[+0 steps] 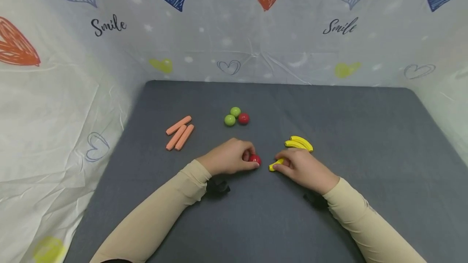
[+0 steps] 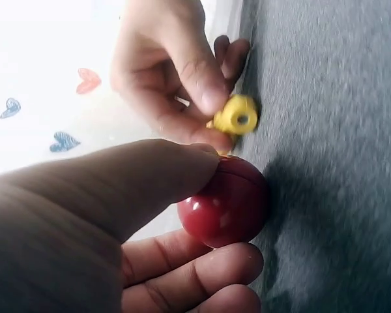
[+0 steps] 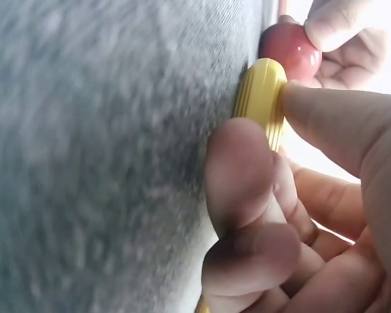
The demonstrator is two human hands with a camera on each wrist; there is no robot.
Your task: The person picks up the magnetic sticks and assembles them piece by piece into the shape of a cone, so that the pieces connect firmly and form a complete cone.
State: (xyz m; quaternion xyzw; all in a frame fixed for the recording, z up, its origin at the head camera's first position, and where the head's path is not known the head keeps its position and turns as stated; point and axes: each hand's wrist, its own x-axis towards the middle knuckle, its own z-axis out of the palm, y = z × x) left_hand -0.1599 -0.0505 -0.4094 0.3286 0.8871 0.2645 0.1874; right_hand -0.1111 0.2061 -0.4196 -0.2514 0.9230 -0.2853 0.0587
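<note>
The red ball [image 1: 254, 159] is pinched on the gray mat [image 1: 365, 153] by the left hand [image 1: 230, 157], the yellow banana [image 1: 275, 166] by the right hand [image 1: 301, 167], so both should be gripped snugly and lifted slowly.

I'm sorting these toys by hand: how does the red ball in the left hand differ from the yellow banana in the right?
The red ball is round and glossy; the yellow banana is long and ridged. The left hand pinches the ball, the right hand the banana. Both rest on the grey mat.
</note>
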